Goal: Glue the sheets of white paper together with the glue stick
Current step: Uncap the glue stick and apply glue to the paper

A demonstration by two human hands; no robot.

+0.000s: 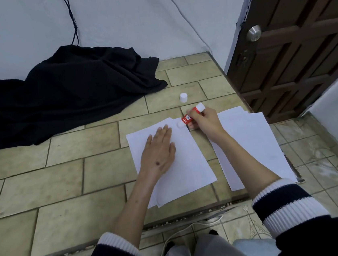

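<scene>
Two piles of white paper lie on the tiled floor. My left hand (159, 150) rests flat, fingers spread, on the left pile (189, 167). My right hand (204, 121) grips a red glue stick (190, 116), tilted, with its white glue tip touching the top right corner of the left pile. The right pile (255, 139) lies beside it, partly under my right forearm. The glue stick's white cap (183, 97) stands alone on a tile beyond the sheets.
A black cloth (65, 91) is heaped on the floor at the back left, against the wall. A dark wooden door (301, 39) stands at the right. A metal floor strip (134, 235) and a white cable (184, 231) run near my knees.
</scene>
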